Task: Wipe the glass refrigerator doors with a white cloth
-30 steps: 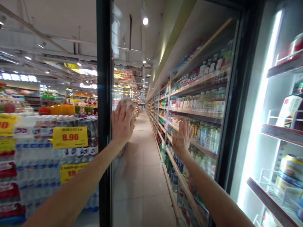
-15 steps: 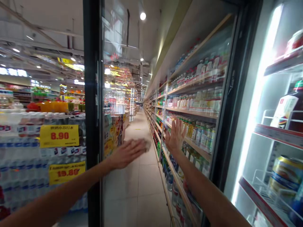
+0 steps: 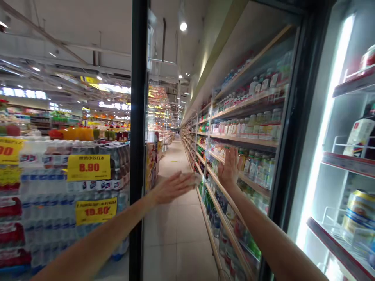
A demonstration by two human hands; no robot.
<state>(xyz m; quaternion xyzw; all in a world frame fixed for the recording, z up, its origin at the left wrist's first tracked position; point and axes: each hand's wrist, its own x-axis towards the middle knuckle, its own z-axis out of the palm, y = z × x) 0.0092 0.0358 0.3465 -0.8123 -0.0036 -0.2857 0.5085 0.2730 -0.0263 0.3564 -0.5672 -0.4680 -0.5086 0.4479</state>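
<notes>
A glass cooler door point(image 3: 164, 222) with a black frame stands swung open in front of me. My left hand point(image 3: 174, 188) lies flat toward the glass at mid height, fingers stretched to the right. Under its fingertips shows a pale crumpled cloth point(image 3: 193, 179), too small to make out well. Farther right, my right hand point(image 3: 230, 171) is raised with its palm toward the same pane and its fingers up and apart, nothing in it. Whether its palm touches the glass I cannot tell for sure.
Lit cooler shelves point(image 3: 348, 164) with cans and bottles stand close on the right. Through the pane appear long bottle shelves point(image 3: 243, 136) and a tiled aisle point(image 3: 175, 156). Stacked packs of bottled water point(image 3: 49, 207) with yellow price signs point(image 3: 88, 168) are at left.
The door's left frame edge and both hands now appear farther right in view. More of the stacked packs shows at left. The hands keep much the same pose.
</notes>
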